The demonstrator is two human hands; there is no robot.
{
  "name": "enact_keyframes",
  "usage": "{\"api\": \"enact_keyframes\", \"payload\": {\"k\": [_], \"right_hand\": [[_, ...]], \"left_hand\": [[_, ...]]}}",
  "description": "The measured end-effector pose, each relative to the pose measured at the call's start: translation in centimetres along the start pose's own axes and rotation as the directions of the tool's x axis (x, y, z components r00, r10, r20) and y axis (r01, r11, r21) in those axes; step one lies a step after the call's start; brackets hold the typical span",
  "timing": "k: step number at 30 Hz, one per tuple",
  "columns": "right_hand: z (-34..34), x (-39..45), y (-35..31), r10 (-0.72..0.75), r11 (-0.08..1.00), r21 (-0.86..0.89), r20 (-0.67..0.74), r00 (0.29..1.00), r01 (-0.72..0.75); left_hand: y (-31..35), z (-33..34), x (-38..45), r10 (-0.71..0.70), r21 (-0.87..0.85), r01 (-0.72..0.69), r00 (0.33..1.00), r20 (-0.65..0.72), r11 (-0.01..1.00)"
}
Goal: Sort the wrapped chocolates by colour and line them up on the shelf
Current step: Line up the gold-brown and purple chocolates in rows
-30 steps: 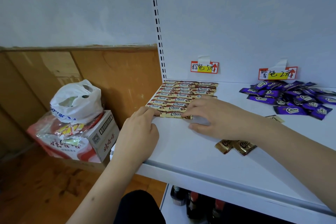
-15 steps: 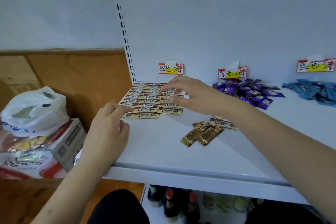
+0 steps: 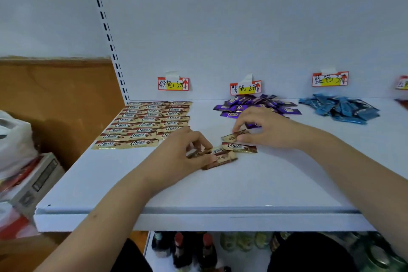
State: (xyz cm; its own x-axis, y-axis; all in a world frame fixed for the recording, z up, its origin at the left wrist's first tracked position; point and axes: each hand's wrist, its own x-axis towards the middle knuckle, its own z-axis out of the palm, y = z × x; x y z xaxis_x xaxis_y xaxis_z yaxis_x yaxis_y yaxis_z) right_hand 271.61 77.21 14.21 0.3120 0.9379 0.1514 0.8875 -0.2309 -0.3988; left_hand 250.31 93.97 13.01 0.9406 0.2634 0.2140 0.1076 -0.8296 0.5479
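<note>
Brown-and-cream wrapped chocolates (image 3: 145, 123) lie in tidy rows at the back left of the white shelf (image 3: 198, 192). A few loose brown ones (image 3: 239, 147) lie in the middle of the shelf. My left hand (image 3: 181, 154) pinches one loose brown chocolate (image 3: 198, 153) at the left of that small heap. My right hand (image 3: 267, 128) pinches another brown chocolate (image 3: 231, 136) by its end, lifted slightly. A pile of purple chocolates (image 3: 254, 105) sits behind my right hand. A blue pile (image 3: 340, 108) lies further right.
Handwritten price labels (image 3: 173, 83) are stuck on the back panel above each colour group. A cardboard box (image 3: 37, 181) and a white plastic bag (image 3: 13, 139) stand at the left, below shelf level. Bottles (image 3: 178, 249) stand on the lower shelf.
Both hands left the lined-up brown rows and moved right to the loose brown chocolates in the middle. Each now pinches one. The view has shifted right, showing the blue pile.
</note>
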Motion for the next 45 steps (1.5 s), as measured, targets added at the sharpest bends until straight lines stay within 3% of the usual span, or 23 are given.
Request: {"api": "enact_keyframes", "payload": {"k": [3,7,16,19,22,28,32,36,38,43,45], "right_hand": [[0.2,0.2,-0.5,0.041,0.999,0.012,-0.002,0.999,-0.041],[0.6,0.2,-1.0,0.07,0.993,0.098,-0.094,0.993,-0.061],[0.9,0.6,-2.2,0.126,0.956,0.286,-0.227,0.966,-0.058],[0.7,0.2,-3.0,0.144,0.933,0.354,-0.208,0.967,-0.063],[0.4,0.5,-3.8,0.172,0.877,0.477,-0.195,0.966,-0.06],[1.3,1.6,-6.0,0.153,0.694,0.712,0.007,0.988,-0.112],[3.0,3.0,-7.8,0.094,0.8,0.597,-0.025,0.995,-0.061],[4.1,4.2,-9.5,0.011,0.918,0.388,-0.219,0.976,0.076],[4.8,4.3,-10.0,-0.036,0.924,0.353,-0.301,0.953,0.146],[6.0,3.7,-8.7,-0.194,0.975,0.058,-0.245,0.95,0.214],[5.7,3.4,-8.4,-0.202,0.972,0.066,-0.26,0.944,0.226]], "left_hand": [[0.0,-0.1,-0.3,-0.005,-0.063,0.002,0.999,-0.048,0.998],[-1.2,-1.0,-1.7,-0.088,0.07,0.092,0.995,-0.052,0.993],[-1.5,-1.9,-2.9,-0.15,-0.102,0.133,0.97,-0.191,0.986],[-1.7,-2.0,-2.9,-0.158,-0.107,0.138,0.964,-0.212,0.985],[-1.9,-2.3,-3.0,-0.215,-0.248,0.148,0.94,-0.266,0.957],[-2.2,-2.5,-3.1,-0.31,-0.367,0.184,0.895,-0.321,0.912],[-1.9,-2.9,-3.3,-0.364,-0.488,0.165,0.864,-0.348,0.857],[-2.4,-3.0,-3.0,-0.403,-0.494,0.202,0.849,-0.343,0.846],[-2.6,-3.0,-3.0,-0.402,-0.506,0.194,0.85,-0.342,0.841],[-2.4,-3.0,-3.3,-0.387,-0.473,0.198,0.855,-0.344,0.858],[-2.7,-3.3,-3.8,-0.361,-0.387,0.212,0.858,-0.366,0.897]]}}
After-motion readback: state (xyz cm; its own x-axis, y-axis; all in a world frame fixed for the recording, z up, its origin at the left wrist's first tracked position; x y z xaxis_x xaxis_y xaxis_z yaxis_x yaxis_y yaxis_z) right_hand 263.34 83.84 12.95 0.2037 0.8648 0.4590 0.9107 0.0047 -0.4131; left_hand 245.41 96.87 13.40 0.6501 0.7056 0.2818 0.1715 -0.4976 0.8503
